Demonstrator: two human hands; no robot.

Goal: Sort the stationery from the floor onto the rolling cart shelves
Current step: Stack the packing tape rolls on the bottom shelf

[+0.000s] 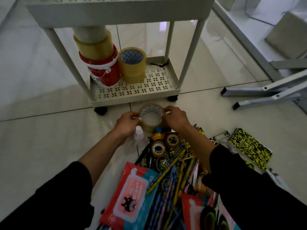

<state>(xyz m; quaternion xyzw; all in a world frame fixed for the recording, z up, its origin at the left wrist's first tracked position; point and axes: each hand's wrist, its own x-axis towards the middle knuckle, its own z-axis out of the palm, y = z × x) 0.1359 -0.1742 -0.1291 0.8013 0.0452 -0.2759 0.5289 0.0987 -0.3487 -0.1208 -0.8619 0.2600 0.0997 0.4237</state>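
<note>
Two hands hold one roll of clear tape (pixel 150 117) between them, above the floor tiles just in front of the rolling cart (pixel 134 90). Left hand (pixel 127 123) pinches the roll's left rim with curled fingers. Right hand (pixel 176 119) pinches the right rim in the same manner. The roll is tilted so that its patterned core faces the camera. Both forearms are bare, with dark sleeves pushed up towards the elbows.

Directly beyond the roll stands the cart's bottom shelf (pixel 156 80), a perforated tray on black castors. On its left half stands a red-and-white tub (pixel 103 73) with two tape rolls stacked on it. Just beside the tub, a stack of yellowish tape rolls (pixel 132 64) stands upright. A small black item lies at the shelf's far right corner; its kind cannot be determined.

Below the hands, a pile of stationery lies on the floor. It includes a small clear bottle (pixel 138 132), three small tape rolls (pixel 164 142), a spread of pencils and pens (pixel 176 173), and a pink-lidded wipes pack (pixel 131 195). To the right, a yellow-and-black patterned notebook (pixel 250 147) lies apart from the pile. Grey metal furniture legs (pixel 259 93) rest on the tiles further right.
</note>
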